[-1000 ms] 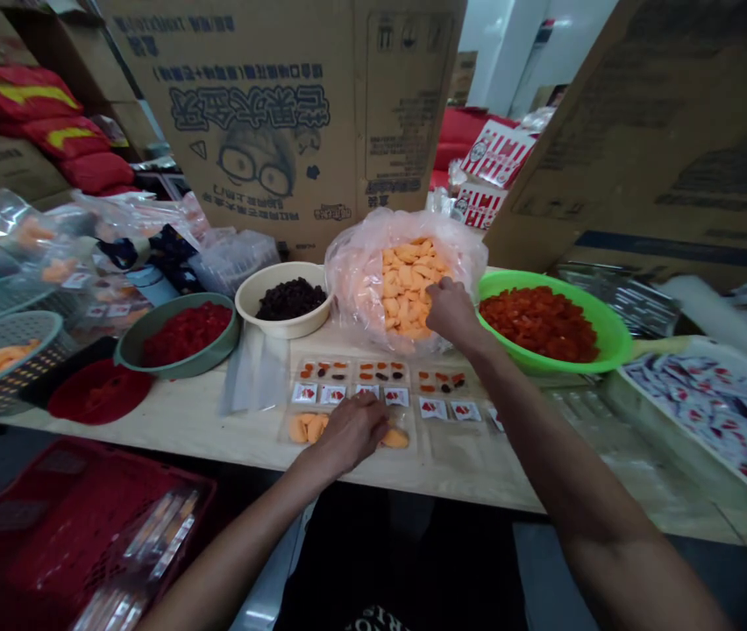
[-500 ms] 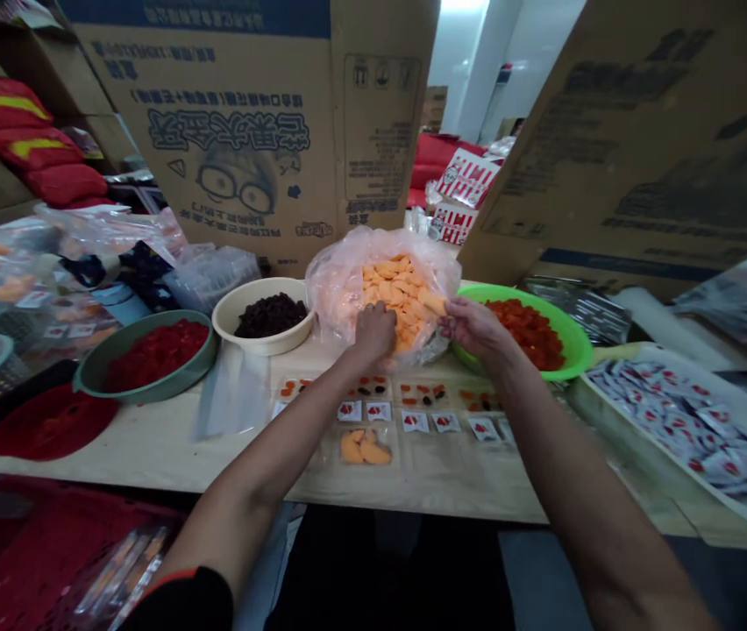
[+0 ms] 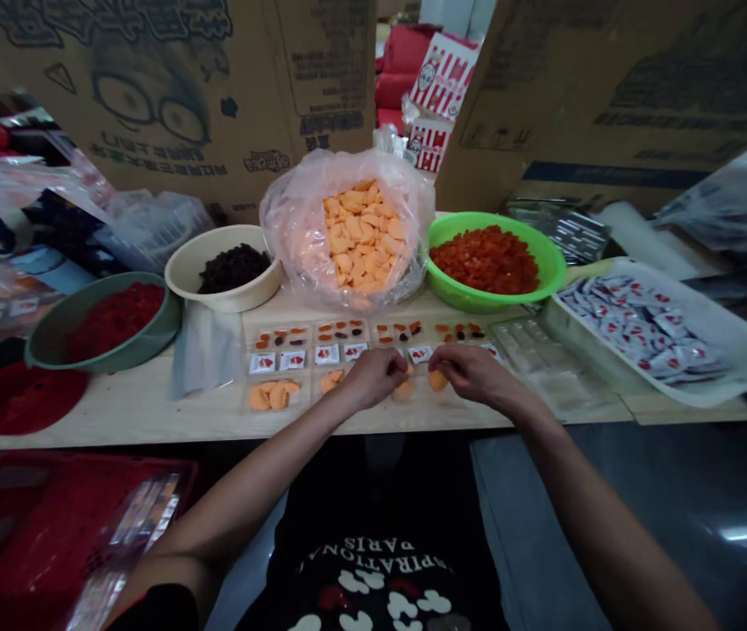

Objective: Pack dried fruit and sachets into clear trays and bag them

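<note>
Above the row of clear compartment trays (image 3: 280, 340), my left hand (image 3: 373, 379) is closed, fingertips pinched at a pale orange, flat oval piece (image 3: 403, 389). Close beside it, my right hand (image 3: 472, 372) pinches another orange piece (image 3: 437, 380) over the neighbouring tray. The two left trays have orange pieces (image 3: 273, 395) in their front compartments; my left hand partly covers the second. Behind these sit small white sachets (image 3: 327, 354) with red print, then small orange and dark bits (image 3: 340, 332). A clear plastic bag (image 3: 291, 206) full of orange pieces stands behind the trays.
A cream bowl (image 3: 180, 279) of dark pieces and a green-grey bowl (image 3: 41, 346) of red pieces stand left. Right are a bright green bowl (image 3: 554, 279) of orange-red bits, stacked empty trays (image 3: 541, 364) and a white bin (image 3: 742, 377) of sachets. Cardboard boxes (image 3: 268, 79) rise behind.
Both hands have left the bag of orange pieces and come down toward me, over the trays. The second tray from the left now holds orange pieces. My view has tilted down.
</note>
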A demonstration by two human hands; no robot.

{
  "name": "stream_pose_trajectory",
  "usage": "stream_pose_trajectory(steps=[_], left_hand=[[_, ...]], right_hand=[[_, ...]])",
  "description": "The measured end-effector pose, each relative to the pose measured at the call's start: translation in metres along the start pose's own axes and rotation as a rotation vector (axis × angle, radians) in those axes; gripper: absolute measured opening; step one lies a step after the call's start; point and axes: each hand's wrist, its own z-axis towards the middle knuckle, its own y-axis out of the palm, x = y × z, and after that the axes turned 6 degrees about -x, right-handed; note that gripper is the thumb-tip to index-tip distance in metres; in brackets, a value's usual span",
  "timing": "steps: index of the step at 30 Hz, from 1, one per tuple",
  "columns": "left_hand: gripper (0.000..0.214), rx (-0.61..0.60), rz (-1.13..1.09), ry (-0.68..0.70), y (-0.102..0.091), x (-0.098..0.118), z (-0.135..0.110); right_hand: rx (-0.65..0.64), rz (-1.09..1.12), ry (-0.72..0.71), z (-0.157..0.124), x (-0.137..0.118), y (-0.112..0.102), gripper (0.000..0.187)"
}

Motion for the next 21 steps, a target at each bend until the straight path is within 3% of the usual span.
stream_pose_trajectory(steps=[3, 5, 8, 10, 12, 17, 19, 21], left_hand=[[0.014, 0.043, 0.211, 0.015, 0.01, -0.002, -0.001], [0.019, 0.084, 0.318, 0.051, 0.013, -0.003, -0.006], [0.024, 0.101, 0.44, 0.168, 0.017, -0.006, -0.022], [0.024, 0.038, 0.53, 0.26, 0.019, -0.008, -0.031], [0.026, -0.036, 0.603, 0.301, 0.022, -0.01, -0.037], [0.028, -0.06, 0.637, 0.293, 0.028, -0.008, -0.039], [0.025, -0.071, 0.581, 0.322, 0.02, -0.006, -0.035], [0.022, -0.019, 0.505, 0.347, -0.002, -0.002, -0.024]], right_hand=[[-0.192, -0.316, -0.156, 0.003, -0.013, 0.003, 0.028], [-0.239, -0.414, -0.201, 0.005, -0.018, 0.004, 0.029], [-0.104, -0.361, -0.18, 0.002, -0.016, 0.005, 0.034], [0.03, -0.279, -0.123, -0.004, -0.011, 0.009, 0.039], [0.081, -0.234, -0.095, -0.012, -0.008, 0.018, 0.041], [-0.07, -0.321, -0.045, -0.026, -0.016, 0.051, 0.045], [-0.1, -0.334, -0.028, -0.023, -0.017, 0.05, 0.044], [-0.089, -0.32, -0.029, -0.009, -0.018, 0.034, 0.038]])
